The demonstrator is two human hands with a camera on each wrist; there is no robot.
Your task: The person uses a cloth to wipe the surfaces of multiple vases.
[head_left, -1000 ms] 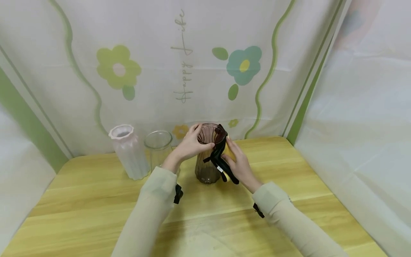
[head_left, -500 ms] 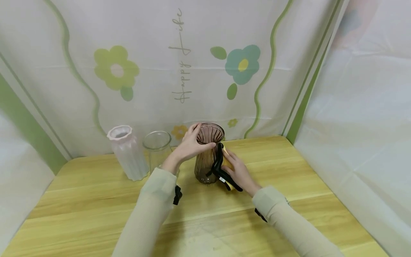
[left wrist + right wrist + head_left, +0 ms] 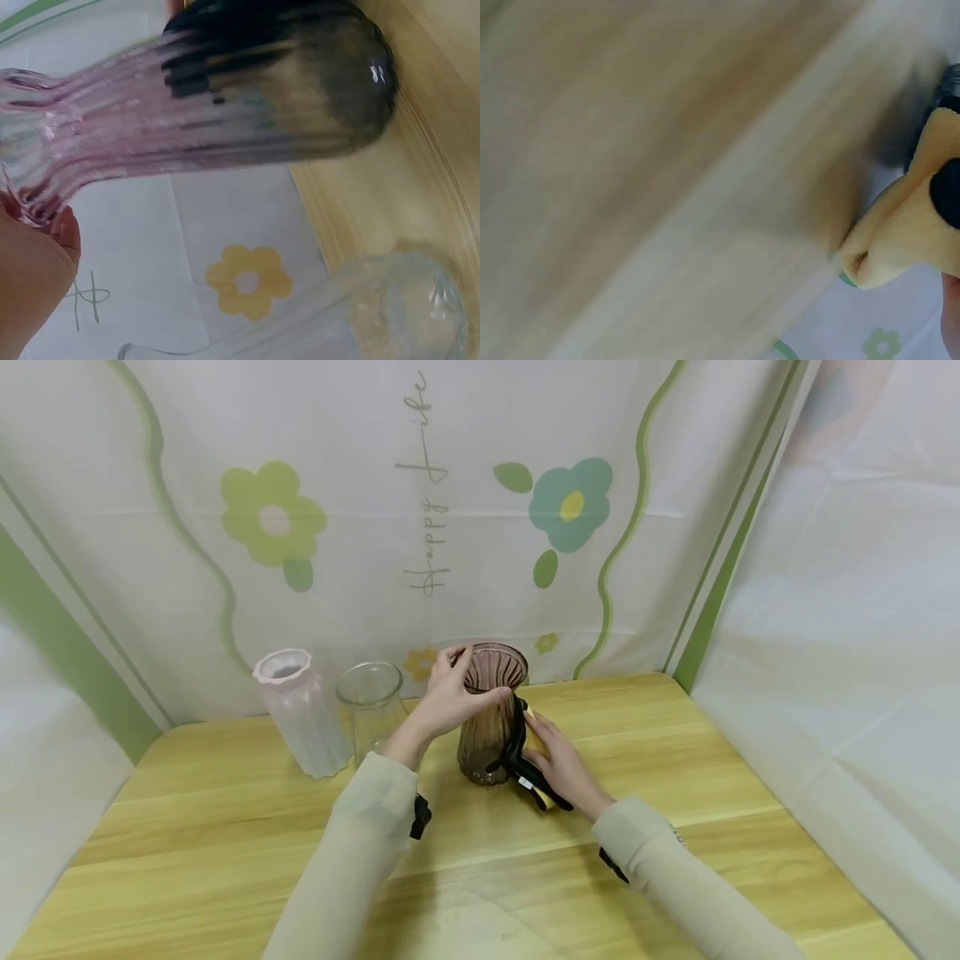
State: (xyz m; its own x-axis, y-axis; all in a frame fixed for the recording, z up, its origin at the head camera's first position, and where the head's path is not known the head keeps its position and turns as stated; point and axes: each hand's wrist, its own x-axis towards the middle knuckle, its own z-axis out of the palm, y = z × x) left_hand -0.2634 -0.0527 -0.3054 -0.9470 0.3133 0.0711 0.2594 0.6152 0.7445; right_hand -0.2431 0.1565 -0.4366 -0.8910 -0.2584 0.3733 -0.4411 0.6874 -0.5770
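Observation:
A purple-brown ribbed glass vase (image 3: 477,739) stands upright on the wooden table. My left hand (image 3: 450,700) grips it round the flared neck, thumb in front and fingers at the far side of the rim. Against the vase's right side, my right hand (image 3: 564,762) holds a soft black-and-yellow cloth (image 3: 516,752). In the left wrist view the black side of the cloth shows dark through the glass vase (image 3: 127,124). The right wrist view has the yellow side of the cloth (image 3: 900,225), with a black round patch; most of that hand lies outside this view.
Left of my left hand stands a clear glass vase (image 3: 370,689), partly hidden by the forearm. A pale pinkish-white ribbed vase (image 3: 307,727) is beside it. Behind the table (image 3: 465,877) hangs a white curtain (image 3: 360,552) printed with flowers.
My right hand and the cloth have slid down the vase's side from near the rim to its lower half. The left hand keeps its grip on the neck.

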